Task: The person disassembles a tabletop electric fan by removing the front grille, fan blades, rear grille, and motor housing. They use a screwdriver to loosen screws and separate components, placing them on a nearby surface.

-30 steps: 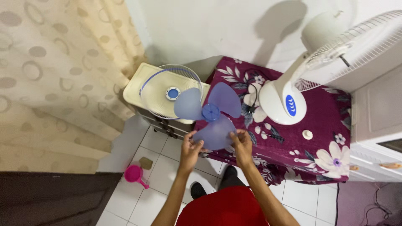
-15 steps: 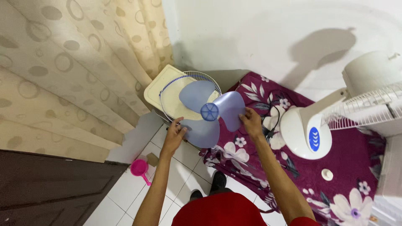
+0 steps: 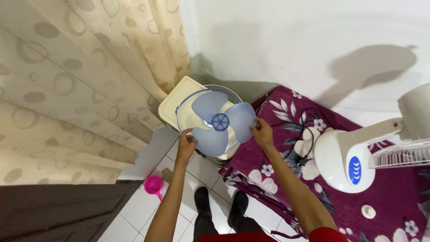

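A translucent blue three-blade fan propeller (image 3: 219,122) is held over a round white wire fan guard (image 3: 190,114) that lies on a small cream plastic cabinet (image 3: 174,101). My left hand (image 3: 185,142) grips the lower blade at its left edge. My right hand (image 3: 261,132) grips the right blade at its outer edge. The propeller sits close above the guard, its hub roughly over the guard's centre.
A white table fan base (image 3: 342,161) with its stand and rear guard (image 3: 403,152) stands on a maroon floral cloth (image 3: 286,179) at the right. A small white round cap (image 3: 368,211) lies on the cloth. A pink scoop (image 3: 154,185) lies on the tiled floor. A beige curtain (image 3: 80,76) hangs left.
Both hands have carried the propeller left and away from the cloth-covered table, until it hangs over the guard on the cabinet. The view has swung left with them.
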